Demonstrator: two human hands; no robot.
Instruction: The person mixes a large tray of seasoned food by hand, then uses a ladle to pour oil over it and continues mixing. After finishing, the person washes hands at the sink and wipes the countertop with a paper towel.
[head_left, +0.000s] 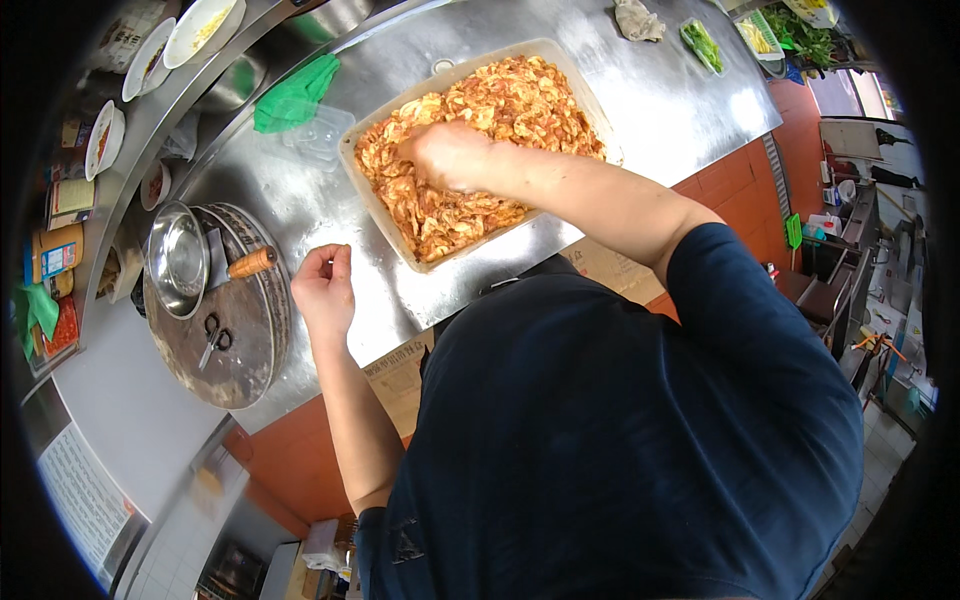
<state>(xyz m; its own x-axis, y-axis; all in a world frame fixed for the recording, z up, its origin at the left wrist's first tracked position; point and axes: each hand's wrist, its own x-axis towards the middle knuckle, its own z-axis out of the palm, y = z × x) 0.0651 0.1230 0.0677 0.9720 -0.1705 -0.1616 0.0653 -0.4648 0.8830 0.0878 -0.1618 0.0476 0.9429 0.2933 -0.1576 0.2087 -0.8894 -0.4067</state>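
A large rectangular plastic tub full of sauced, sliced raw meat stands on the stainless steel table. Into the left part of the meat reaches my right hand; its fingertips are sunk in or hidden, and the hand is blurred, so its grip does not show. My left hand is held over the table between the tub and a round wooden chopping block, its fingers curled in with nothing visible in them. On the block lie black-handled scissors, a cleaver with a wooden handle and a steel bowl.
A green cloth and a clear plastic lid lie left of the tub. Bowls of ingredients line the raised shelf at the left. A crumpled cloth and bagged green vegetables lie at the far right.
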